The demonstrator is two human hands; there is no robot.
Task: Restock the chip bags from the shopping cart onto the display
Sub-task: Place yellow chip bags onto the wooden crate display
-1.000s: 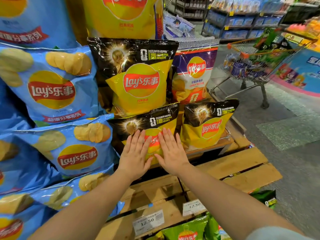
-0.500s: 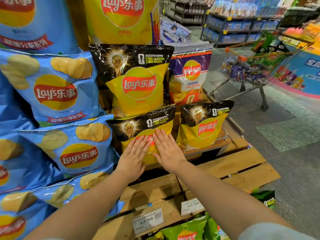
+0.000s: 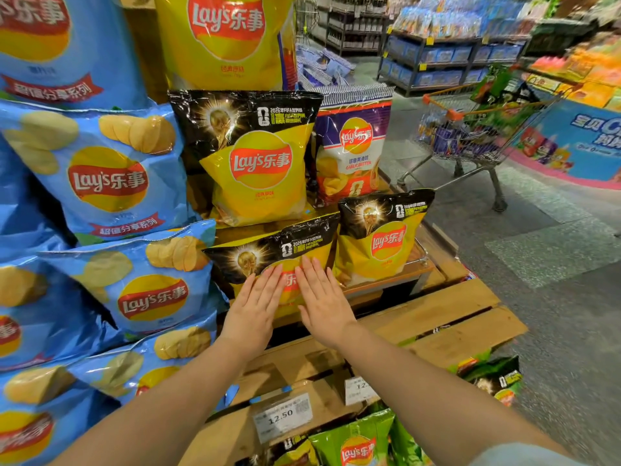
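Note:
A small yellow-and-black chip bag [image 3: 295, 243] leans back on the wooden display shelf [image 3: 386, 280]. My left hand [image 3: 255, 304] and my right hand [image 3: 322, 297] press flat on its lower front, fingers straight, side by side. A second small yellow-and-black bag [image 3: 379, 237] stands upright just to its right. Behind them stand a larger yellow-and-black bag [image 3: 255, 159] and a purple garlic-butter bag [image 3: 353, 146]. The shopping cart [image 3: 470, 136] stands in the aisle at the right, with bags inside.
Big blue chip bags [image 3: 111, 173] are stacked along the left. Wooden pallet boards [image 3: 453, 314] jut out below the shelf, with price tags [image 3: 282, 417] and green bags [image 3: 356, 442] under them. Grey floor lies to the right; other store shelves stand behind the cart.
Both hands stay flat on the small bag, which now leans a little further back. The view has shifted slightly; nothing else moved.

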